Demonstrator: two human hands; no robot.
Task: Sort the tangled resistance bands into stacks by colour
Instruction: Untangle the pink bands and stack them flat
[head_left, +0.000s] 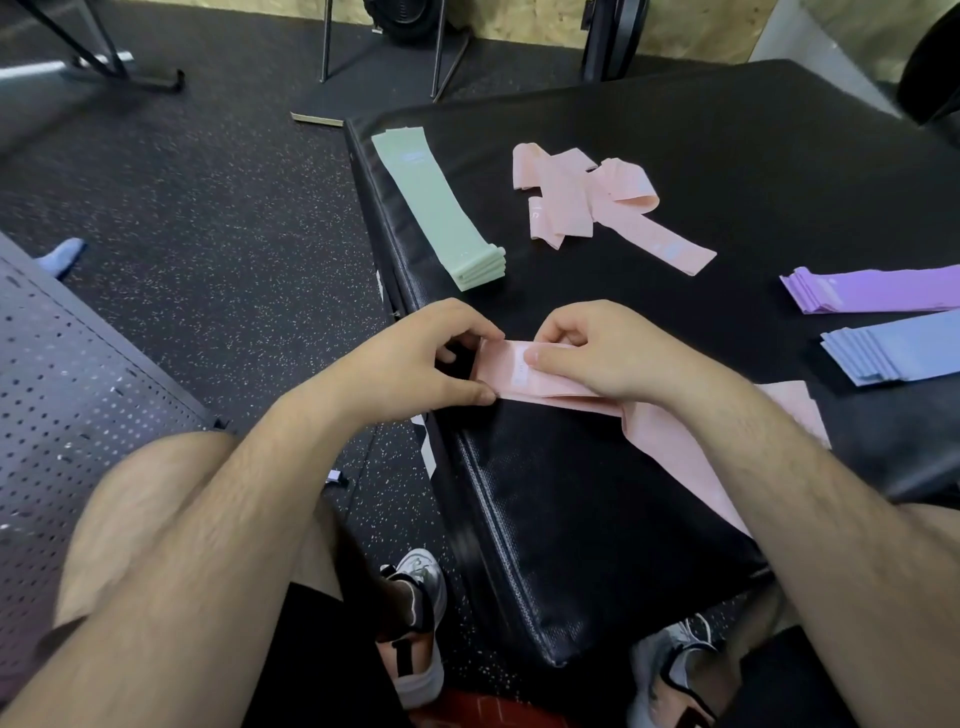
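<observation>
In the head view, the person sits at the corner of a black pad (701, 130), and both hands meet near its left edge. The left hand (415, 364) has its fingers curled and pinches the left end of a pink band (511, 376) between the thumb and the fingertips. The right hand (602, 353) holds the same band just beside it – the thumb lies flat on the top of the band and the other fingers are curled over its far edge. The band lies on the pad and goes on to the right, under the right forearm.

Farther on the pad there is a green stack (441, 208), laid straight along the left edge. To the right of it lie the tangled pink bands (587, 192), still knotted together, well apart from the hands. At the right border are a purple stack (872, 291) and, nearer, a blue stack (893, 353); the two are close together but not touching.

Below the pad is a speckled rubber floor (218, 218) – two sneakers (415, 597) stand on it. At the left is a perforated metal panel (62, 389).
</observation>
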